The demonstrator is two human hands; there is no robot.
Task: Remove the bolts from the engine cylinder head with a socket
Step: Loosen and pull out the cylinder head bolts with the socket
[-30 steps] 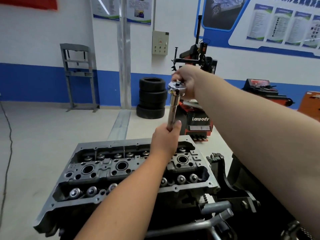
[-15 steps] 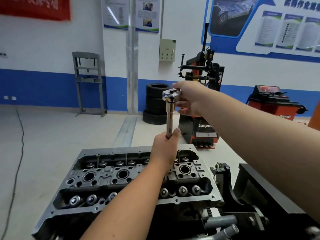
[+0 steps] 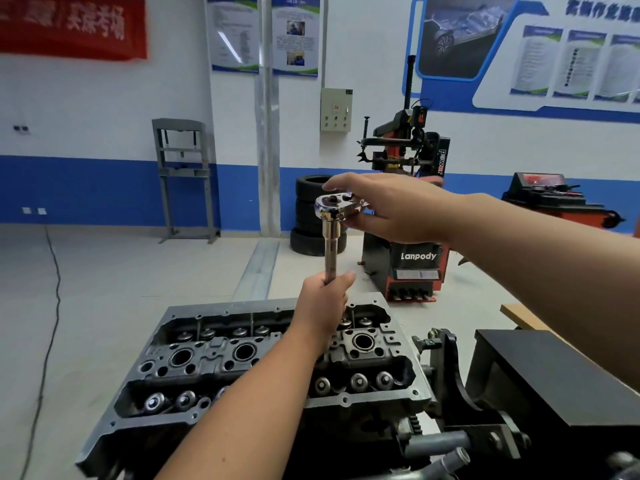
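Note:
The grey engine cylinder head point(image 3: 398, 403) sits low in the middle of the view, with valve springs and spark plug wells exposed. A long chrome socket extension point(image 3: 330, 251) stands upright over its far side. My left hand point(image 3: 322, 306) grips the lower end of this shaft and hides the socket and the bolt beneath. On top sits the ratchet wrench head point(image 3: 329, 206), its handle pointing right. My right hand point(image 3: 398, 209) holds that handle between the thumb below and the fingers stretched over it.
A black engine stand point(image 3: 554, 375) holds the engine on the right. Behind are a red and black tyre changer point(image 3: 405, 237), stacked tyres point(image 3: 304, 216) and a grey press frame point(image 3: 183, 174). A cable point(image 3: 52, 306) runs along the floor at left.
My right hand has swung the ratchet handle round to the right, and its fingers now lie flatter over the head. My left hand has stayed on the shaft.

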